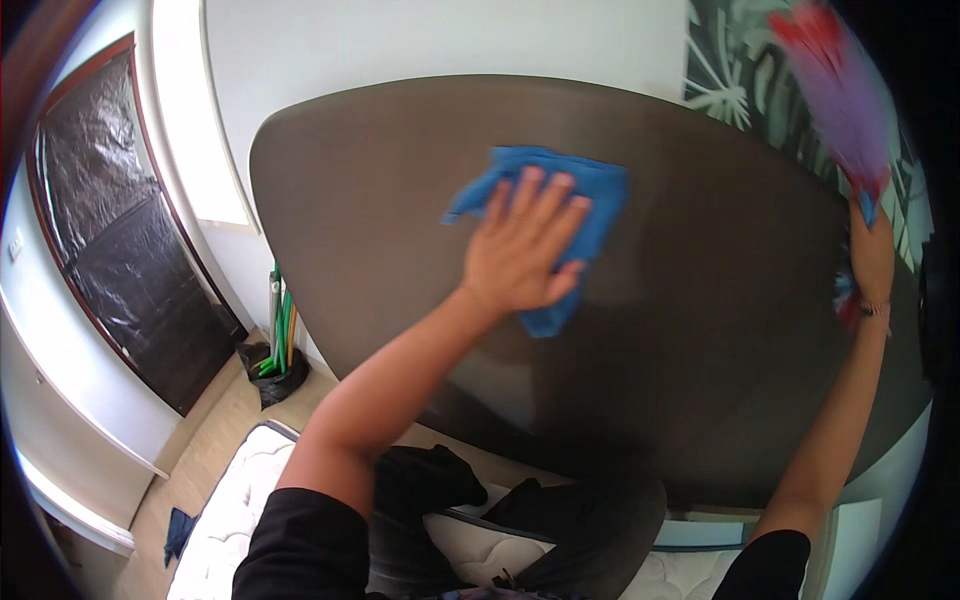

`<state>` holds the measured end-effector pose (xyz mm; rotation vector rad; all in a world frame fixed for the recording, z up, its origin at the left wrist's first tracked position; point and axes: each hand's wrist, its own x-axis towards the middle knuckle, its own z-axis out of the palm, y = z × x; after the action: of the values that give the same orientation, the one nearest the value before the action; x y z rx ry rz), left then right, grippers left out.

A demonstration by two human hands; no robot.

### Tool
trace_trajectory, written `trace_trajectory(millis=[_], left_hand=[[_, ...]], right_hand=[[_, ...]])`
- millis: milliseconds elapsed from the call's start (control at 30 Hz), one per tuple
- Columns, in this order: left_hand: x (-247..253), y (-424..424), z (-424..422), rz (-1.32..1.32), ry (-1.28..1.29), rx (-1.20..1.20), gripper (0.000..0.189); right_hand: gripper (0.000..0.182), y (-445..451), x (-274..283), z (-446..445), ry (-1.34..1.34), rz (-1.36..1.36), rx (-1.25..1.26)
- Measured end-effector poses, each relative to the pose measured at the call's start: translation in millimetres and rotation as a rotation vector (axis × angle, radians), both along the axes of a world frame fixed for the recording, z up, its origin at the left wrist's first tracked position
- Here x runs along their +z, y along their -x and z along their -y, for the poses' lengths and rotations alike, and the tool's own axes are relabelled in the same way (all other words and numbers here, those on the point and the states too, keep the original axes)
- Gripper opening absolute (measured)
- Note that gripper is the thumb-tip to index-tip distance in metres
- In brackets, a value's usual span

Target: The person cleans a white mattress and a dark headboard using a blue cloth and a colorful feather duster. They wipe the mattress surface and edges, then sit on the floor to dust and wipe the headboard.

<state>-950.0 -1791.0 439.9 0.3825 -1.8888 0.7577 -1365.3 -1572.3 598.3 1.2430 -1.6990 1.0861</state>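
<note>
My left hand (525, 244) lies flat, fingers spread, on a blue cleaning cloth (600, 202), pressing it against a large dark brown panel (375, 195) that looks like a headboard. One corner of the cloth sticks out left of the fingers, and its lower end hangs below the thumb. Over at the panel's right edge, my right hand (874, 244) is closed around a duster (847, 105) with blurred purple and red fibres. The duster's head points up, past the panel's top edge. More coloured material shows beside the right wrist; my grip is partly hidden.
White quilted mattress (232, 510) lies below me, with my legs on it. Long green-handled tools stand in a black plastic bag (281, 386) by the wall. A door covered in dark plastic (142, 262) is at left. Dark cloth (178, 534) lies on the floor.
</note>
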Motion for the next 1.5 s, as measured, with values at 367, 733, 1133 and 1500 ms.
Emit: trace_trajectory(millis=[367,733,1133,1500], left_hand=[[-162.9,-250.1,172.6,-1.373,-0.851,0.463,0.064],[-193.7,-218.7,156.1,-1.455,-1.003,0.419,0.061],[-102.4,-48.4,43.9,-1.144,-0.618,0.317,0.059],[-82.7,229.2,-134.7,0.033,0.076,-0.337,0.052]], right_hand=[[0.047,36.9,6.2,11.6,0.038,0.126,-0.143],[0.054,-5.2,10.0,13.4,0.005,0.132,-0.22],[0.045,-45.4,-5.1,6.0,0.081,0.045,-0.056],[0.046,3.9,1.4,10.8,0.087,-0.042,-0.091]])
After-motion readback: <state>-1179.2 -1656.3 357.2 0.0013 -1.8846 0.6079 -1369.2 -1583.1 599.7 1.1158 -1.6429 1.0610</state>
